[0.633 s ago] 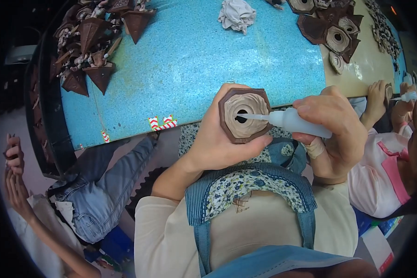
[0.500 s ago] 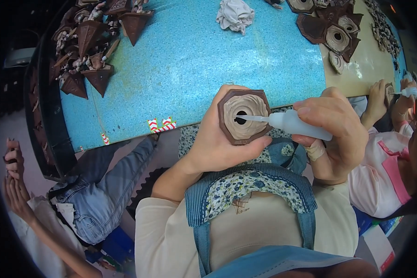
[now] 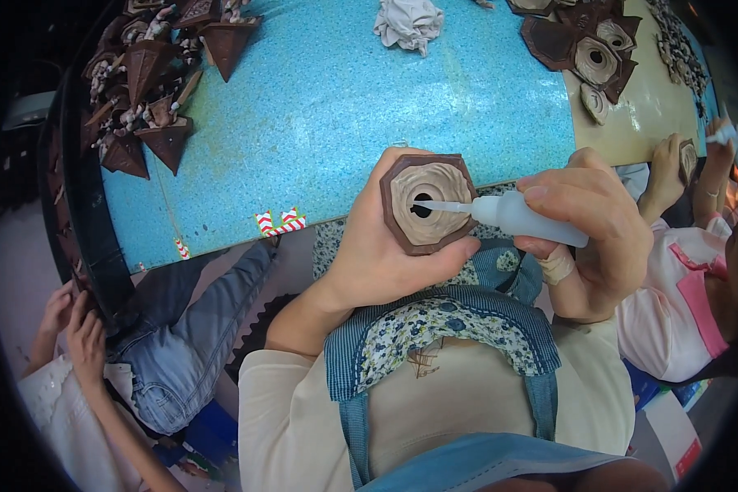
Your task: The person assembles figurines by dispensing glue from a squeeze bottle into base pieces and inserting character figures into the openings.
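Note:
My left hand (image 3: 375, 246) is closed around a brown octagonal piece (image 3: 403, 228) with a beige, rippled face and a dark hole in its middle. In my right hand (image 3: 594, 217) is a translucent white squeeze bottle (image 3: 517, 216), tipped nearly level. Its thin nozzle (image 3: 444, 206) reaches across the beige face, and the tip lies over the dark hole. Whether liquid comes out cannot be made out. A strip of tape wraps a part of my right hand near the thumb.
Pointed brown pieces with small figures (image 3: 166, 141) crowd the blue table's (image 3: 336, 107) left end. A crumpled white cloth (image 3: 410, 23) lies at the far middle. Similar brown pieces (image 3: 595, 61) are heaped at the right. Co-workers sit on both sides; the right one's hand (image 3: 662, 182) holds a piece.
My hands, the piece and the bottle stay almost still. The left co-worker's hands have moved up and toward the table's dark edge. The right co-worker's piece has turned.

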`<state>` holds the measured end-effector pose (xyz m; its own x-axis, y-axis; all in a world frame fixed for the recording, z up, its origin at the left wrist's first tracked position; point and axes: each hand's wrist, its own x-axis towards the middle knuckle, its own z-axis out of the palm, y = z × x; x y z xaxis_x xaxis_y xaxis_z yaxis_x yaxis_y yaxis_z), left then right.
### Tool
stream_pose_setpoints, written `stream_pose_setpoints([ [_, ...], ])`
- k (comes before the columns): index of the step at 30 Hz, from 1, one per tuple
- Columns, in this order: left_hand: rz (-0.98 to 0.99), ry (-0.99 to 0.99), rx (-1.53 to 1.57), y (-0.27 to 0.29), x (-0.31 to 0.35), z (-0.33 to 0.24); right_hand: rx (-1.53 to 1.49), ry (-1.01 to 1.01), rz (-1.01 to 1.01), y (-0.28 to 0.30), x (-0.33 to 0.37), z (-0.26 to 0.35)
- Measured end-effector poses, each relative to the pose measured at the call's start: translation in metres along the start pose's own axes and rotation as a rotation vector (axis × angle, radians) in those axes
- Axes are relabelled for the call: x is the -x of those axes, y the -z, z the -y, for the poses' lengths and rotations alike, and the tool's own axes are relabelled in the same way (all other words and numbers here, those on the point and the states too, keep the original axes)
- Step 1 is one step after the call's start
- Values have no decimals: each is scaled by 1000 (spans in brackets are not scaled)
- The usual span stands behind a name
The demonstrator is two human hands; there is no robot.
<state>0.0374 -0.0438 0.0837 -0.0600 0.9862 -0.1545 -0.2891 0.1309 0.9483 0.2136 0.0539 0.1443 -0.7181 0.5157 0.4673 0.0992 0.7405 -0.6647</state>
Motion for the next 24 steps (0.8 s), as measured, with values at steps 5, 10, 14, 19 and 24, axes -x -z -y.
stream_pose_setpoints([
  [5, -80, 18, -115, 4, 4, -12, -391, -266, -263, -8, 10, -14],
  [10, -294, -317, -924, 20, 6, -30, -878, -466, -237, -20, 5, -56],
  [14, -405, -591, -1013, 35, 5, -37, -843, -377, -120, -39, -18, -75],
  [19, -409, -577, -598, 38, 11, -22, -299, -225, 23, -64, -57, -88],
  [24, -437, -616, -543, 28, 6, -20, -43, -114, -76, -85, -81, -92],
])
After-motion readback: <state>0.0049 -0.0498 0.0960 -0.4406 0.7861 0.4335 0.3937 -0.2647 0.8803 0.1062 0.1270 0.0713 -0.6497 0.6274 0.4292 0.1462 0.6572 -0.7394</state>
